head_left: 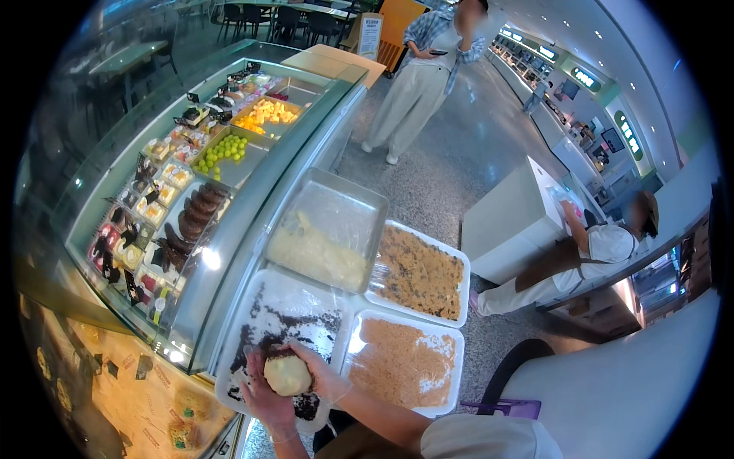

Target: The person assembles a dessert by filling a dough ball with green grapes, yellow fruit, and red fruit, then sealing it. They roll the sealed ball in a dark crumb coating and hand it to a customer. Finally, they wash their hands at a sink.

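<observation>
The left hand (267,398) had its fingers loosely extended along the left side of a pale ball (288,375), while the right hand (317,373) curved its fingers round the upper right, the two cupping it between them, dark crumbs clinging to its top edge. The ball was held above a white tray (294,284) strewn with dark crumbs, next to a tan-crumb tray (459,359), with a metal tray (344,200) and a brown-crumb tray (466,294) farther out. Leftward stood a glass display case (260,176) of fruit and pastries.
</observation>
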A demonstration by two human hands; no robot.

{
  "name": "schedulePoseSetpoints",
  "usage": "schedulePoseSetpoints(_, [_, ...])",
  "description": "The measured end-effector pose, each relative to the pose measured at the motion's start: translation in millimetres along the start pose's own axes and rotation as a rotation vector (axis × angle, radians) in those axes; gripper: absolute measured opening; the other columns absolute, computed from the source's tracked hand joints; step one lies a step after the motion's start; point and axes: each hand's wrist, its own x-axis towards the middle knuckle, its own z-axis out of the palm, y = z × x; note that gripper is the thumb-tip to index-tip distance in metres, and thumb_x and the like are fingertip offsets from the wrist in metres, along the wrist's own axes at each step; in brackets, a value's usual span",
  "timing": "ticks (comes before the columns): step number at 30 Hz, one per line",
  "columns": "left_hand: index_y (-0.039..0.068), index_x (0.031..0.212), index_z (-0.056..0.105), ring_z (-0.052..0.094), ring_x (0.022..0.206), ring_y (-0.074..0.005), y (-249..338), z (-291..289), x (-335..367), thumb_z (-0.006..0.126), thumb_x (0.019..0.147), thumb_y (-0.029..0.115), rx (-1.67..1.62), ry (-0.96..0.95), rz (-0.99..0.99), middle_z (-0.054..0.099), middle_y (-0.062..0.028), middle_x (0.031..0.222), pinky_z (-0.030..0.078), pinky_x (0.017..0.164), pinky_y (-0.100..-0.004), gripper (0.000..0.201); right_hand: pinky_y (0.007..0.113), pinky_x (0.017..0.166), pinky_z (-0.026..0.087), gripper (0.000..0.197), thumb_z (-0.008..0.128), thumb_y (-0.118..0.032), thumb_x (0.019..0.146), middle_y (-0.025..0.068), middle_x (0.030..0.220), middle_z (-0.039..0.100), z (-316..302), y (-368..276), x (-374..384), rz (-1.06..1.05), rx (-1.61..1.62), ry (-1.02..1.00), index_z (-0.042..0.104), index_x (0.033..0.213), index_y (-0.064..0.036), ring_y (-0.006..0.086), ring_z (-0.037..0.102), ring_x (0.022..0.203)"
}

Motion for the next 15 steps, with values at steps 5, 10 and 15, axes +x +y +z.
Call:
schedulePoseSetpoints(5, [0.009,0.134,0.061,0.057,0.131,-0.0263,-12,-19,11,0.042,0.105,0.043,-0.193,0.085,-0.076,0.062,-0.0087,0.138,0.043,0.113,-0.0432,0.048,0.03,0.106,0.047,0.029,0.048,-0.02,0.11,0.0093,0.128,0.068,6,16,8,-0.294,-0.582,-0.102,0.066,0.127,-0.0049,0.0203,0.063,0.119])
schedulePoseSetpoints(10, [0.011,0.135,0.061,0.06,0.126,-0.0297,9,-28,0,0.045,0.101,0.045,-0.184,0.21,-0.167,0.064,-0.0089,0.136,0.05,0.106,-0.0481,0.05,0.038,0.113,0.041,0.041,0.06,-0.016,0.1,0.0148,0.145,0.055,-17,13,17,-0.77,-1.29,0.158,0.059,0.141,-0.0156,0.0287,0.05,0.135])
schedulePoseSetpoints(15, [0.011,0.134,0.062,0.064,0.121,-0.0276,29,-17,-12,0.047,0.102,0.041,-0.141,0.183,-0.115,0.067,-0.0092,0.133,0.054,0.103,-0.0448,0.046,0.048,0.115,0.037,0.066,0.069,-0.013,0.085,0.0162,0.156,0.042,-17,21,31,-1.038,-2.007,-0.071,0.051,0.148,-0.0173,0.0368,0.037,0.146])
